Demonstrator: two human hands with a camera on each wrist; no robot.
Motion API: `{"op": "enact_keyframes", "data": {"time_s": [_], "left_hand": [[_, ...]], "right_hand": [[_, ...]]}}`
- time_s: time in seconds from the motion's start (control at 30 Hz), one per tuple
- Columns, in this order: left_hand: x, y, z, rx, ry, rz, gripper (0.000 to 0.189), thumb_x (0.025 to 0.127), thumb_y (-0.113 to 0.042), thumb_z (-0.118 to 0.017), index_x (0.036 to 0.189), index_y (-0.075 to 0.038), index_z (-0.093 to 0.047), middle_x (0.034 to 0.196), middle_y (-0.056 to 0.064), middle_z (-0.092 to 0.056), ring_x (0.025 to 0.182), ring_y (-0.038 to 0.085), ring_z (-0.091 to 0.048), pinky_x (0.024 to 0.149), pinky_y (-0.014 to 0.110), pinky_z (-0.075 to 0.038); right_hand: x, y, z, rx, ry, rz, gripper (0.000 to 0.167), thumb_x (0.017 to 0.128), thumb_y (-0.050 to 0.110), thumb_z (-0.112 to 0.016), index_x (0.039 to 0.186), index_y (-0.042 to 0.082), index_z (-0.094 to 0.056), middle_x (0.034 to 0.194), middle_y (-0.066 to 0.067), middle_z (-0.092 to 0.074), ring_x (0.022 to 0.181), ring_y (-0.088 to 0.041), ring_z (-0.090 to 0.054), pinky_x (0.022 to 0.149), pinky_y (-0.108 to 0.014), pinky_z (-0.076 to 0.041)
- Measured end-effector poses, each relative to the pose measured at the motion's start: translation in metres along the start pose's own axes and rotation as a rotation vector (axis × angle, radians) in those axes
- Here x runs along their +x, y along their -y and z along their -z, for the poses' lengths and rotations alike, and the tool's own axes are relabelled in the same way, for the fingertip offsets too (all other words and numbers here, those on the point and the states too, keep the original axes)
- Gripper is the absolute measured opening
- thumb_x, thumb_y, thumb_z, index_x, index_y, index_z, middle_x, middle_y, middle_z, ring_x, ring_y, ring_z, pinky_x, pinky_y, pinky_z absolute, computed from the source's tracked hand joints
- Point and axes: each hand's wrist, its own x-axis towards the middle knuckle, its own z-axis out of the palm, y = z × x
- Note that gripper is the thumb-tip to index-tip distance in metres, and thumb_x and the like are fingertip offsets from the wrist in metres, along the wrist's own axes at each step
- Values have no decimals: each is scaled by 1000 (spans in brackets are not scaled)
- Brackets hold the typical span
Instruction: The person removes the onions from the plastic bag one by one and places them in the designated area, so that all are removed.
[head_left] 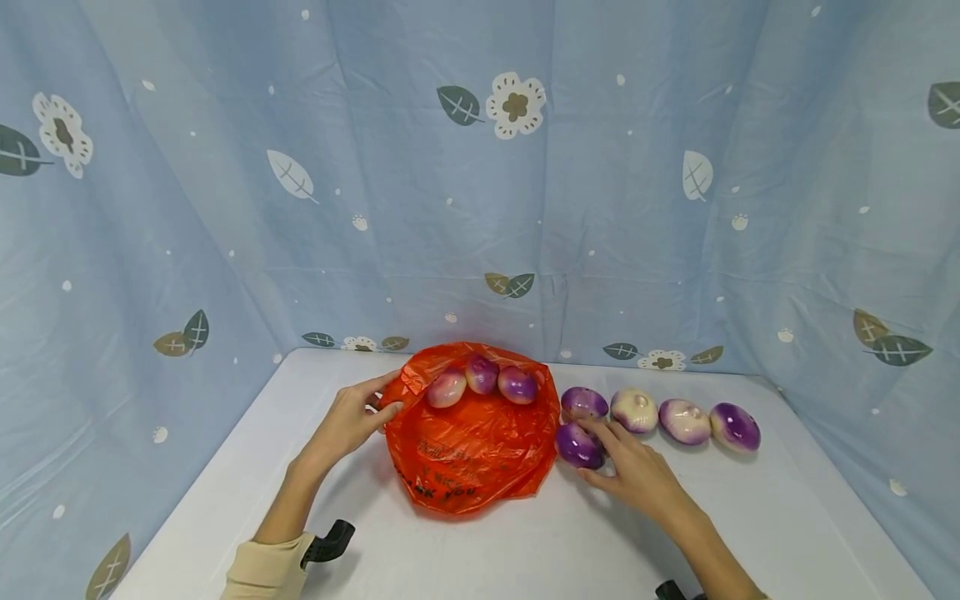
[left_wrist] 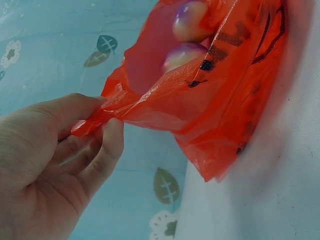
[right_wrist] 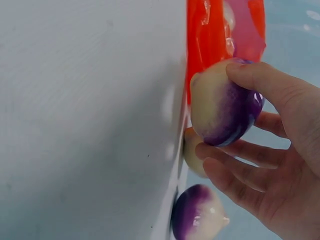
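Observation:
A red plastic bag (head_left: pixel 468 462) lies spread open on the table, with three purple-and-white onions (head_left: pixel 482 374) inside near its far side. My left hand (head_left: pixel 352 421) pinches the bag's left edge between thumb and fingers; the left wrist view shows the gathered plastic (left_wrist: pixel 107 107) in that pinch. Just right of the bag, my right hand (head_left: pixel 637 471) grips a glossy purple onion (head_left: pixel 579 446). In the right wrist view thumb and fingers stand on either side of this onion (right_wrist: pixel 225 102). Whether it touches the table is unclear.
Several more onions (head_left: pixel 684 421) form a row on the right half of the white table (head_left: pixel 795 517), behind and beyond my right hand. A blue patterned curtain (head_left: pixel 600 208) rises directly behind the table and along both sides.

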Motion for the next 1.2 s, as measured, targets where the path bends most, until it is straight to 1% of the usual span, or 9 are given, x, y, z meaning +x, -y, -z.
{"op": "enact_keyframes", "data": {"time_s": [0.13,0.23,0.33,0.5,0.73,0.93,1.13,1.2], "left_hand": [[0,0,0,-12,-2,2,53,87,-9,-73,138,-6,-56,104,17,-71,67,10,-64,52,21,-55],[0,0,1,-5,0,6,53,88,-10,-72,138,-7,-56,104,16,-71,67,9,-64,52,21,-55],[0,-1,1,-3,4,13,53,88,-11,-72,139,-8,-56,105,16,-71,68,10,-64,53,21,-55],[0,-2,2,-6,5,10,53,88,-11,-72,139,-8,-56,106,16,-71,69,12,-65,53,21,-56],[0,0,1,-5,-1,5,53,88,-10,-72,138,-8,-56,102,15,-71,68,9,-64,53,21,-55],[0,0,0,-7,-4,-8,53,87,-9,-73,138,-6,-56,102,16,-71,68,9,-64,52,21,-55],[0,0,0,-13,2,-1,53,88,-9,-72,138,-6,-56,106,16,-71,69,10,-64,53,20,-55],[0,0,0,-11,4,4,53,88,-10,-72,138,-6,-56,107,16,-70,69,9,-64,53,21,-55]], "right_hand": [[-2,-2,-1,5,2,-8,76,77,37,-83,143,25,-49,127,-17,-61,100,-40,-68,71,-58,-57],[-3,-3,-1,-4,-1,-10,75,76,37,-83,142,22,-50,126,-18,-61,100,-41,-68,71,-58,-58],[-3,-5,-2,-13,-2,-11,75,76,38,-83,141,20,-51,126,-19,-61,99,-41,-68,71,-58,-58],[-4,-7,-3,-12,-17,-9,74,76,38,-83,140,20,-52,126,-20,-61,98,-41,-69,70,-57,-57],[-5,-10,-4,-8,-20,-7,72,76,38,-82,140,22,-52,126,-18,-62,96,-37,-69,69,-55,-58],[-6,-9,-1,-4,-14,-19,71,77,37,-82,140,22,-52,125,-17,-62,89,-33,-70,68,-51,-58],[-7,-10,3,8,-4,-22,73,78,42,-81,142,27,-49,129,-21,-60,87,-32,-71,68,-53,-58],[-7,-10,5,11,1,-24,74,78,43,-80,144,30,-48,130,-21,-59,88,-30,-71,67,-51,-59]]}}
